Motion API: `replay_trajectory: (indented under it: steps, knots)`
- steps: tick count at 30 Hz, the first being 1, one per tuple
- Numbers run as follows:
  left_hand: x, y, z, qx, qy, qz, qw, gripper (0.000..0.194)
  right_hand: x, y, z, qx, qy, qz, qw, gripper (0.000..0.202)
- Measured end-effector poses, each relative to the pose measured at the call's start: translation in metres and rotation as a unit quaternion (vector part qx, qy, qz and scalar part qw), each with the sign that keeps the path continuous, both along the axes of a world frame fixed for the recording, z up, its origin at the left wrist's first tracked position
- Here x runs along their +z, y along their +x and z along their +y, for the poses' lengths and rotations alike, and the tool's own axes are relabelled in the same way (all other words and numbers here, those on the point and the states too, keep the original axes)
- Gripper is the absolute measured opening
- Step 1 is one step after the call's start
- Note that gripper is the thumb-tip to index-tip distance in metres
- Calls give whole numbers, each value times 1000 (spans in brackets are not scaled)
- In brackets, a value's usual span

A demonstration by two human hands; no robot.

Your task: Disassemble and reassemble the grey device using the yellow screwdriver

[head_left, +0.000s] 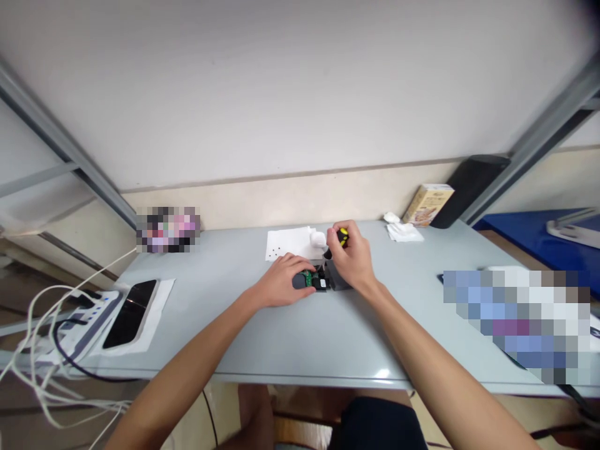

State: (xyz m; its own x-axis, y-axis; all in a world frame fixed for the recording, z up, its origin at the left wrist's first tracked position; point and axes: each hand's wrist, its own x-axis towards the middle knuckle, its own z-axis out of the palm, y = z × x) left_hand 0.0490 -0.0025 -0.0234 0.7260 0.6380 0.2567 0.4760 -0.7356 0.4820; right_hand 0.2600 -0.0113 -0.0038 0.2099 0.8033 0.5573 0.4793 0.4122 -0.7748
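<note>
My left hand (pixel 287 281) is closed around the left end of a small opened dark device with a green circuit board (pixel 307 279), steadying it on the table. In my right hand (pixel 352 259) is a screwdriver (pixel 344 236) with a black and yellow handle, gripped in the fist. Its shaft and tip are hidden, so I cannot tell whether it touches the device. Under the right hand shows a dark grey part (pixel 338 279) at the device's right end. Just behind lies a white paper (pixel 293 242) with several tiny dark pieces, perhaps screws, and a small rounded white item (pixel 318 239).
On the left, a black-screened phone (pixel 132 312) rests on paper beside a power strip (pixel 89 325) with tangled white cables (pixel 35 350). A yellowish box (pixel 429 205), crumpled tissue (pixel 403 230) and black cylinder (pixel 471 187) stand back right. Blurred items (pixel 520 322) lie front right.
</note>
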Motion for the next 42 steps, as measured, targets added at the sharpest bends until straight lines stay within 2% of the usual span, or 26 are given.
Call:
replay_trajectory:
  steps: [18, 28, 35, 42]
  knots:
    - [0, 1, 1, 2, -4, 1, 1000, 35, 0, 1, -2, -16, 13, -2, 1000, 20]
    - [3, 1, -1, 5, -3, 7, 1000, 35, 2, -2, -5, 5, 2, -42, 999, 20]
    - [1, 1, -2, 3, 9, 14, 1000, 25, 8, -3, -3, 70, 11, 27, 997, 21]
    - [0, 0, -1, 0, 34, 13, 999, 21, 6, -2, 2, 129, -12, 100, 986, 31]
